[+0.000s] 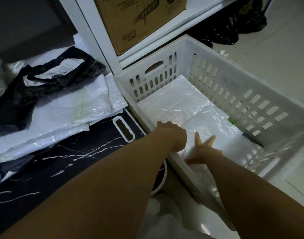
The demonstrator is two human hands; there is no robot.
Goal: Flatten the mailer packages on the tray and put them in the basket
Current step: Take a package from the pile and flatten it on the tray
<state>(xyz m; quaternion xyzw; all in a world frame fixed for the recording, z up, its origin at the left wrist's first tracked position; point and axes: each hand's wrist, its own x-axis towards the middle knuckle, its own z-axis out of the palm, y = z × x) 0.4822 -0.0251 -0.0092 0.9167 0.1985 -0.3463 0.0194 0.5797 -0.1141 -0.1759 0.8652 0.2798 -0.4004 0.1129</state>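
- While both arms reach into the basket, the right hand spreads flat on the white mailers inside it.
- The left hand bends down at the basket's near rim; its grip cannot be told.
- Left of the basket, more mailers lie on the dark tray.

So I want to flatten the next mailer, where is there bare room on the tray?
The bare patch is the near part of the tray, between the white mailers and the basket. The far part is crowded with white mailers and a crumpled black bag. Both the left hand and right hand are over the mailers in the basket.
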